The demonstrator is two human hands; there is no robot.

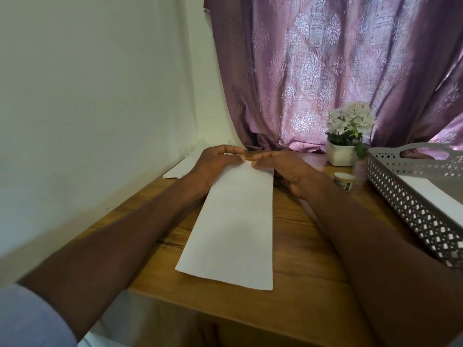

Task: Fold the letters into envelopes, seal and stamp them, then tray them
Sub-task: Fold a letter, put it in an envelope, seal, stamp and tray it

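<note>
A long white envelope (233, 226) lies lengthwise on the wooden table (305, 259), its near end by the front edge. At its far end my left hand (215, 164) and my right hand (285, 171) meet, fingers curled and pinching the far edge between fingertips and thumbs. More white paper (179, 169) lies in a stack at the back left, partly hidden by my left hand. A grey lattice tray (411, 204) stands at the right with a white envelope (438, 196) inside it.
A small round white-lidded jar (343, 181) sits just right of my right hand. A white pot of white flowers (347, 136) stands at the back. A purple curtain (338, 71) hangs behind and a white wall (87, 96) runs along the left.
</note>
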